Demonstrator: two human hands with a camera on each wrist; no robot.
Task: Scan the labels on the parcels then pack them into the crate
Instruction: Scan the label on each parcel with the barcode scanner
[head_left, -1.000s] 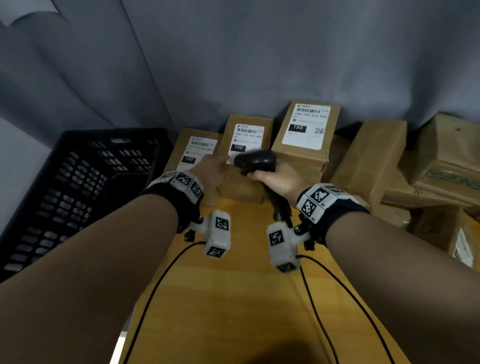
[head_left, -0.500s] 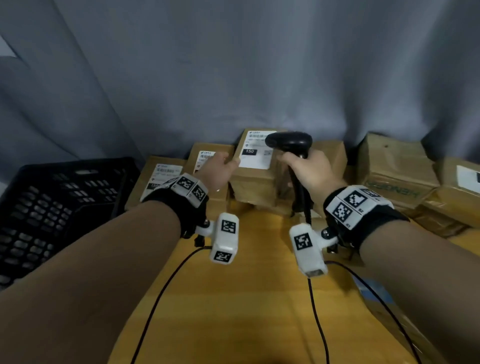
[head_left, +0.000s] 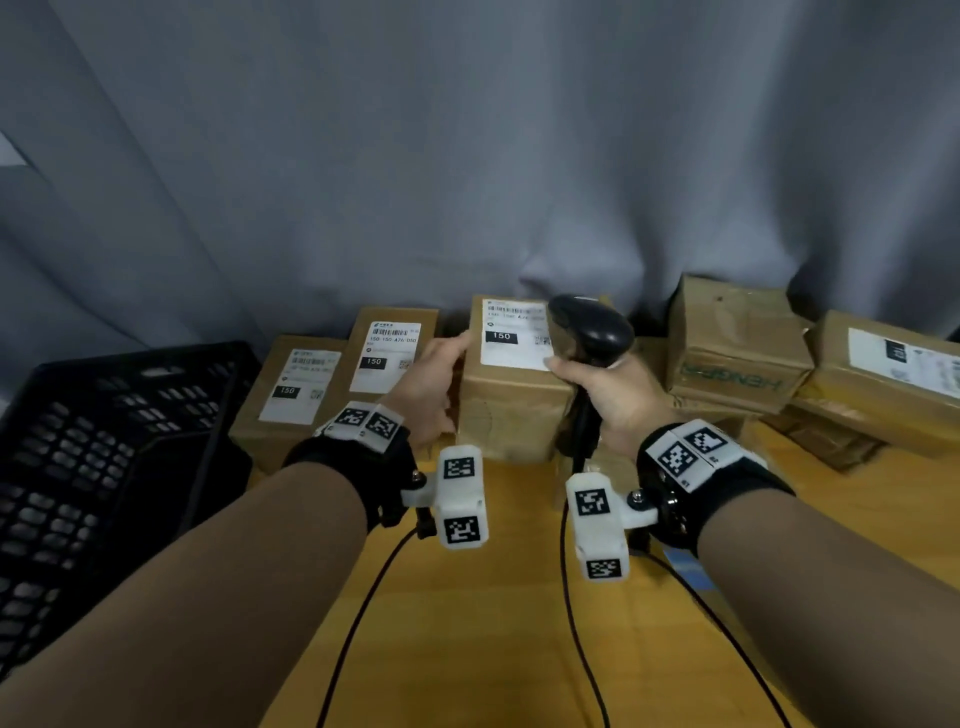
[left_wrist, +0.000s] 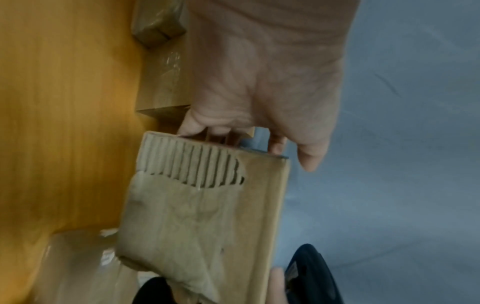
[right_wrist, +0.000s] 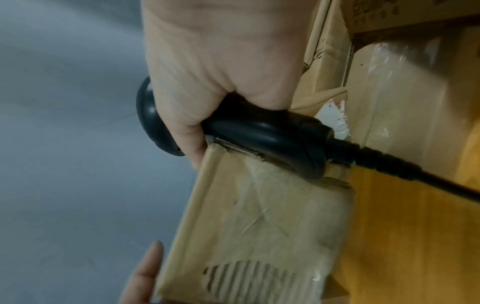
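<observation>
Fingers of the left hand hold the left side of the parcel, thumb on its top edge. Opposite, the right hand clenches the black scanner against the parcel's right side. Left of both grips sits the black crate.

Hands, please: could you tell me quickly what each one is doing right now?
Left hand: holds the left side of the parcel.
Right hand: closed around the barcode scanner, against that parcel.
</observation>
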